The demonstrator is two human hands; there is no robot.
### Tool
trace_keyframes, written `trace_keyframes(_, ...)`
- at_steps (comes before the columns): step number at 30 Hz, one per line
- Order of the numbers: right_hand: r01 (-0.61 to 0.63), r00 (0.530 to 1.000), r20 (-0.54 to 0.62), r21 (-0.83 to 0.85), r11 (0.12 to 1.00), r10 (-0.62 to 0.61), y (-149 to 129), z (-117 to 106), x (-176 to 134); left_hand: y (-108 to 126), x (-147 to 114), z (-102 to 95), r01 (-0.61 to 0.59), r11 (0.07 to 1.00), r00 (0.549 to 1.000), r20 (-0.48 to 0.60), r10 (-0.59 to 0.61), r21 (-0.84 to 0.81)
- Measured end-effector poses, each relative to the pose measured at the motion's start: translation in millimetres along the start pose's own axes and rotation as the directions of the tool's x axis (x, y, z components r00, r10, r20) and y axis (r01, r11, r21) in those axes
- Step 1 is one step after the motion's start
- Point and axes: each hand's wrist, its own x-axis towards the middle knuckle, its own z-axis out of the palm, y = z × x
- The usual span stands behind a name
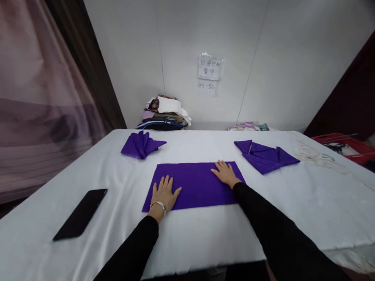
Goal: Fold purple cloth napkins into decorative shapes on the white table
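Note:
A purple napkin (pixel 198 186) lies flat as a long rectangle in the middle of the table. My left hand (pixel 165 195) rests on its left part, fingers spread and a silver bracelet on the wrist. On the right part, nearer the far edge, lies my right hand (pixel 225 173), also flat with fingers apart. Behind the cloth to the left is a purple napkin folded in a fan-like shape (pixel 140 145). Another folded purple napkin (pixel 266 156), with pointed corners, lies to the right of my right hand.
A black phone (pixel 80 215) lies on the white tablecloth (pixel 206 237) at the left. Beyond the table's far edge are a stack of folded clothes (pixel 165 113) and a wall with a paper sign (pixel 209 68). A red basket (pixel 361 153) is at the right, a curtain (pixel 29 95) at the left.

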Motion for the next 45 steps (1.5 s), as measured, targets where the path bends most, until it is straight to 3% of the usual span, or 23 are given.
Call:
trace_keyframes(3,-0.128,0.991,-0.033,-0.034,0.991,0.127,41.4,-0.1,-11.6,-1.3,0.4,2.0,-0.001,1.0,1.0,-0.002,0.001,-0.006)
trace_keyframes(5,-0.147,0.988,-0.051,-0.051,0.988,0.145,53.1,4.8,-22.3,-2.9,0.5,2.7,0.002,1.0,1.0,-0.008,-0.002,-0.012)
trace_keyframes(10,-0.092,0.993,-0.075,-0.075,0.993,0.087,51.6,19.1,-42.3,-3.2,3.1,-2.7,0.025,0.998,0.999,0.049,-0.023,-0.057)
trace_keyframes(14,-0.092,0.992,-0.09,-0.098,0.991,0.083,50.8,22.7,-44.7,19.7,15.7,-9.0,0.063,0.989,0.992,0.118,-0.047,-0.137)
trace_keyframes(18,-0.086,0.991,-0.11,-0.123,0.989,0.073,52.3,23.5,-44.0,52.2,39.3,-5.1,-0.083,0.98,0.995,0.034,0.091,-0.179)
trace_keyframes(20,-0.085,0.992,-0.107,-0.128,0.988,0.071,52.5,23.4,-44.7,55.9,52.2,-1.4,-0.099,0.979,0.995,0.008,0.102,-0.178)
trace_keyframes(23,-0.08,0.993,-0.095,-0.138,0.987,0.067,52.7,23.3,-45.6,37.4,69.3,1.4,-0.052,0.985,0.998,-0.027,0.049,-0.167)
trace_keyframes(28,-0.084,0.992,-0.103,-0.135,0.987,0.07,53.6,24.2,-45.1,-16.2,83.0,-1.2,0.082,0.986,0.995,-0.045,-0.089,-0.145)
trace_keyframes(33,-0.088,0.992,-0.104,-0.129,0.988,0.075,54.0,24.3,-44.4,-42.6,73.2,-2.9,0.184,0.978,0.982,-0.025,-0.187,-0.094)
trace_keyframes(39,-0.088,0.992,-0.102,-0.114,0.99,0.077,51.6,22.5,-43.9,-64.1,37.2,-9.3,0.21,0.977,0.978,-0.012,-0.21,-0.042)
trace_keyframes(42,-0.102,0.991,-0.092,-0.08,0.992,0.094,48.3,20.0,-44.5,-59.9,13.6,-11.9,0.214,0.977,0.976,-0.035,-0.214,-0.015)
trace_keyframes(45,-0.1,0.991,-0.093,-0.047,0.994,0.095,46.6,14.0,-46.0,-41.0,-6.7,-10.4,0.109,0.994,0.99,-0.089,-0.107,0.016)
